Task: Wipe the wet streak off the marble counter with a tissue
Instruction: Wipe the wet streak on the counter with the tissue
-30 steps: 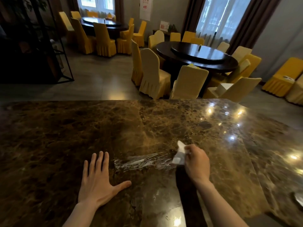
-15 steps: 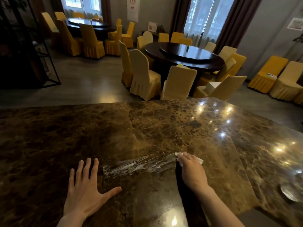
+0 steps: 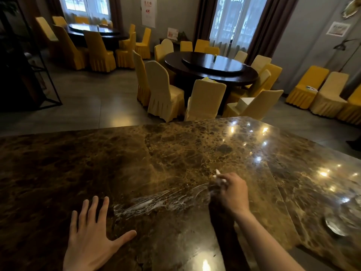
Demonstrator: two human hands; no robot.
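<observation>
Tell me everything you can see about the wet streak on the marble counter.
The wet streak is a thin, shiny film of liquid with whitish smear marks, lying on the brown marble counter. It runs as a slanted band, from just beside the fingertips of the flat left hand up to the right hand, which holds a white tissue at its upper end. Most of it is not yet wiped.

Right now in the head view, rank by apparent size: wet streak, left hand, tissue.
1. wet streak and left hand: look alike in extent, unranked; the hand is nearer the camera
2. tissue, mostly hidden in the right hand
</observation>
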